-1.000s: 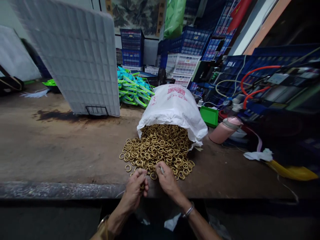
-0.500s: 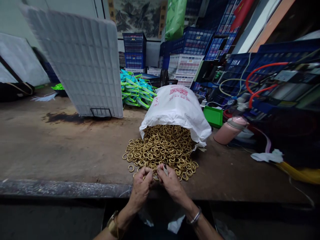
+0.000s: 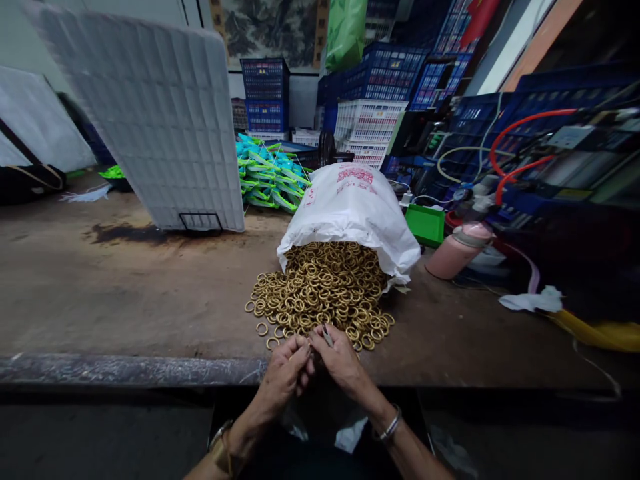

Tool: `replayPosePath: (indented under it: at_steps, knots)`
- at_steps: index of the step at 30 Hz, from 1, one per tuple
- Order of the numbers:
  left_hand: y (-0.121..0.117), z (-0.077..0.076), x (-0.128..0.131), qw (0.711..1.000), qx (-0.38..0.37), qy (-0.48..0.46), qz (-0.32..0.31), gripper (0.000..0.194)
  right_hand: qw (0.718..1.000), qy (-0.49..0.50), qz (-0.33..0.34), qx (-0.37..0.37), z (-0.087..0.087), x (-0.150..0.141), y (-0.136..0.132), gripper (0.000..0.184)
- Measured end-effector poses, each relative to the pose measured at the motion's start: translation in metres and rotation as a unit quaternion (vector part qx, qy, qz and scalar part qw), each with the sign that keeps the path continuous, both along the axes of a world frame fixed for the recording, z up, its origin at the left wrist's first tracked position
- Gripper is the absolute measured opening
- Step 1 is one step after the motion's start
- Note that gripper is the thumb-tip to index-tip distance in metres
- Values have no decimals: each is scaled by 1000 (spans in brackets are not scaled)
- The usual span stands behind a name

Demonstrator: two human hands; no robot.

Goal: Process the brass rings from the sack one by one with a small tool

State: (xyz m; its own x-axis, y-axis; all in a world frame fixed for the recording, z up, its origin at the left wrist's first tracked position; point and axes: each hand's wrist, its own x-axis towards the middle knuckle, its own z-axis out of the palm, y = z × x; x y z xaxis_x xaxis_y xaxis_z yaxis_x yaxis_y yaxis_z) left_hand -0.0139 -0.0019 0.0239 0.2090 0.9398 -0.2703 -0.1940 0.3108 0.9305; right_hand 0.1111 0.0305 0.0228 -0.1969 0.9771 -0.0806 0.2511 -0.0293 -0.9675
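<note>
The right hand (image 3: 342, 355) holds perhaps a small blade (image 3: 327, 337) near golden rings (image 3: 325, 287).

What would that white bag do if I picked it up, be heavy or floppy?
The white sack is probably heavy: it bulges, and brassy rings fill its open mouth. It is likely floppy at the edge, since that creases and droops. Lifting its back might spill more rings, because it lies on its side.

A pink bottle (image 3: 455, 255) sits beside a green tray (image 3: 424, 225), with white crates (image 3: 369, 121) and blue crates (image 3: 266, 115) behind.
</note>
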Motion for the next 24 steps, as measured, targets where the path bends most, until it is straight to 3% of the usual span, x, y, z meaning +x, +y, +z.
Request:
replayPosePath:
  at_steps: [3, 6, 9, 12, 15, 20, 24]
  knots:
    - [-4, 2, 0, 996, -31, -81, -4, 29, 999, 26, 22, -7, -1, 1, -2, 27]
    - [-7, 1, 1, 993, -45, -105, 6, 27, 1000, -2, 15, 16, -6, 4, -2, 28]
    - [-8, 0, 1, 996, -32, -76, 23, 28, 989, -116, -13, 91, -12, 8, -4, 23]
    - [-7, 2, 3, 999, -19, -28, 36, 30, 964, -219, 21, 153, -16, 11, -10, 11]
    - [-5, 0, 5, 999, 11, 13, 47, 32, 943, -271, 50, 185, -15, 11, -15, 16]
    - [-8, -7, 6, 996, 74, 18, 56, 29, 928, -311, 71, 190, -12, 10, -14, 22]
    - [-19, 1, 0, 993, 116, 30, 19, 27, 924, -340, 74, 159, -14, 14, -9, 22]
